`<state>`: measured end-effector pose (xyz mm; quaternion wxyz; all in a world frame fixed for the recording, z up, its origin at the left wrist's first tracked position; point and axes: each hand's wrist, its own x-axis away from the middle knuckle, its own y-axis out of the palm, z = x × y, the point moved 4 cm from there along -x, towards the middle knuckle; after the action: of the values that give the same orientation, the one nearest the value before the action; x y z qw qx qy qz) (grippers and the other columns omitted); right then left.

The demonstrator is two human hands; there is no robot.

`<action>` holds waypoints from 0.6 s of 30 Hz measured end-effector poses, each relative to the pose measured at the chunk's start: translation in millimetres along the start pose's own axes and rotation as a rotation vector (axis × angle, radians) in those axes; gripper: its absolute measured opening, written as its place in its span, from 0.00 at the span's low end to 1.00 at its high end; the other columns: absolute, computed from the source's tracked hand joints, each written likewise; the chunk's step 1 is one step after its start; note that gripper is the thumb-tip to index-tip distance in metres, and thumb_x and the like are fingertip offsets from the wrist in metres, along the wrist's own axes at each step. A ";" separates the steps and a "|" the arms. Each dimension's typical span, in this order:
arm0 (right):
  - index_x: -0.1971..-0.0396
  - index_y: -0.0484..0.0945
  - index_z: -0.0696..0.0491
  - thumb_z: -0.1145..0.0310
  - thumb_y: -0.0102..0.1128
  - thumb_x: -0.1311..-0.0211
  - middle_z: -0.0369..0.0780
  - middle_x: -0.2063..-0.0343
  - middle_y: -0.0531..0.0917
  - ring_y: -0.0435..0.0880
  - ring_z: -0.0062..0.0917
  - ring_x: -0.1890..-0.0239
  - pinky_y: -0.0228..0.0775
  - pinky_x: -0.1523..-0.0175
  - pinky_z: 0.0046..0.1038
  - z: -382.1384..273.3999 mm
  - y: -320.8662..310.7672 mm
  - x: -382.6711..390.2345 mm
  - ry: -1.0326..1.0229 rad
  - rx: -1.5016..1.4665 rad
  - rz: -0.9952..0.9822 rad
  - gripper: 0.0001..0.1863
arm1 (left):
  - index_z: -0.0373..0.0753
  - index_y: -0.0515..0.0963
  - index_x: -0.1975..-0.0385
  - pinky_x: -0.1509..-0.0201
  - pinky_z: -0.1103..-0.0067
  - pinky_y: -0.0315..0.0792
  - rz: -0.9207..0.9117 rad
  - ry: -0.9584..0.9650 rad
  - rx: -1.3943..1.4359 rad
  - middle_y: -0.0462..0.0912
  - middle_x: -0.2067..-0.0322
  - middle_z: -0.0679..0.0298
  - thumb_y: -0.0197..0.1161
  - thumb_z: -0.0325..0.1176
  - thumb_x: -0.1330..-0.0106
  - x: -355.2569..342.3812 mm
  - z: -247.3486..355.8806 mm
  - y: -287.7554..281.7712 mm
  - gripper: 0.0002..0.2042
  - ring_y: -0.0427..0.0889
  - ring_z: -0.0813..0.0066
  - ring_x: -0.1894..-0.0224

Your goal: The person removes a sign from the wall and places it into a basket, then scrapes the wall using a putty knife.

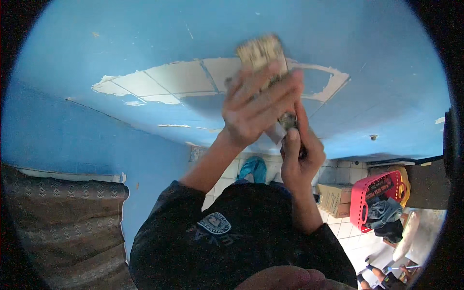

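Tool before wall; curtain left, basket right.

Two hands, one left and one right, and one pale, blurred block occupy the upper centre; one brown curtain hangs lower left, one pink basket sits lower right, one teal shoe shows mid-frame.

Left forearm: bare, slanting up and to the right.
Left hand: raised, fingers mostly straight and side by side, tips toward the upper right; blur makes their exact bend hard to judge.
Right forearm: bare, steep, leaning slightly left.
Right hand: lower, gripping, thumb upright, one finger stretched upward.
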<state>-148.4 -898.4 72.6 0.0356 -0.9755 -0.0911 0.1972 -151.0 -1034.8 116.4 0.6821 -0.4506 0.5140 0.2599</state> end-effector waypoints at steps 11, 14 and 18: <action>0.37 0.70 0.59 0.75 0.51 0.34 0.53 0.51 0.82 0.83 0.35 0.49 0.71 0.44 0.32 5.0 -3.7 17.3 0.037 0.014 -0.025 0.24 | 0.55 0.84 0.55 0.27 0.67 0.57 -0.107 -0.093 0.012 0.81 0.45 0.77 0.57 0.43 0.34 20.9 13.4 2.0 0.12 0.73 0.73 0.36; 0.37 0.70 0.59 0.75 0.51 0.34 0.52 0.51 0.83 0.83 0.35 0.49 0.71 0.44 0.32 -4.2 -4.8 6.2 -0.050 0.022 -0.029 0.24 | 0.53 0.85 0.56 0.28 0.68 0.58 -0.102 -0.089 -0.042 0.82 0.46 0.75 0.56 0.44 0.34 15.0 10.4 8.3 0.13 0.73 0.72 0.36; 0.37 0.70 0.59 0.75 0.52 0.34 0.52 0.52 0.83 0.84 0.35 0.50 0.71 0.44 0.33 -20.6 3.8 1.1 -0.090 0.005 -0.029 0.25 | 0.51 0.85 0.56 0.29 0.66 0.58 -0.022 -0.104 0.013 0.83 0.47 0.74 0.56 0.46 0.33 8.0 12.0 -7.1 0.14 0.74 0.69 0.37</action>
<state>-138.7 -902.6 90.7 0.0366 -0.9640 -0.1065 0.2408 -136.9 -1028.4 112.1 0.7136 -0.4376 0.4746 0.2721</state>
